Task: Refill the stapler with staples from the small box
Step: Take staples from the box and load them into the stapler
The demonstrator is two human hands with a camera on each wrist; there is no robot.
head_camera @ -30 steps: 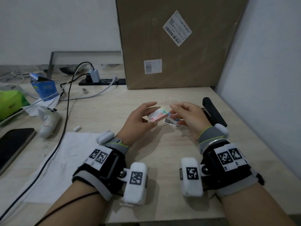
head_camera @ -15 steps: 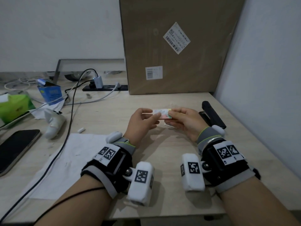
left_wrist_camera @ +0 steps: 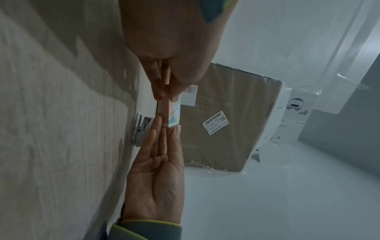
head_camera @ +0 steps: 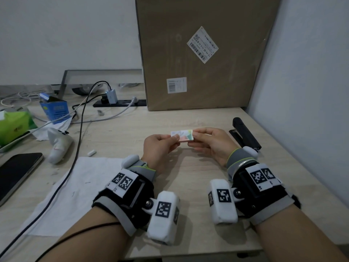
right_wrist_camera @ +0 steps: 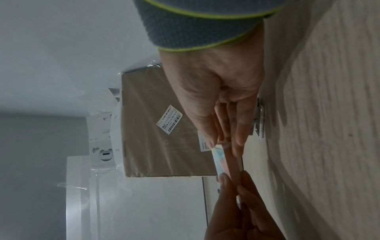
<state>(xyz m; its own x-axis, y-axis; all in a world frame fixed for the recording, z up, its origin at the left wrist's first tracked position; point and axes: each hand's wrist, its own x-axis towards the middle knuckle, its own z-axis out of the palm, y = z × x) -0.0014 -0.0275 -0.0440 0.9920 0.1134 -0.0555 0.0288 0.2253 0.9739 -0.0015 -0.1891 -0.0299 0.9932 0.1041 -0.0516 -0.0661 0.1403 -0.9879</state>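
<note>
While both hands are raised above the middle of the table (head_camera: pixel 188 118), I hold the small box (head_camera: pixel 181 135) between them. My left hand (head_camera: pixel 160 148) pinches its left end between thumb and fingertips; my right hand (head_camera: pixel 211 142) pinches its right end the same way. The box is clear of the table surface, level, printed face up. I cannot tell whether it is open or closed.

Outward from the hands, the stapler (head_camera: pixel 244 134) lies near the right edge of the table, just beyond my right wrist, black and apparently hinged open. A small metal piece (left_wrist_camera: pixel 141 128) lies on the table under the hands.

Step in hand, as I judge it: opening the box. The next move calls for sliding or prising one end while the other hand braces it, keeping it level so no staples spill.
</note>
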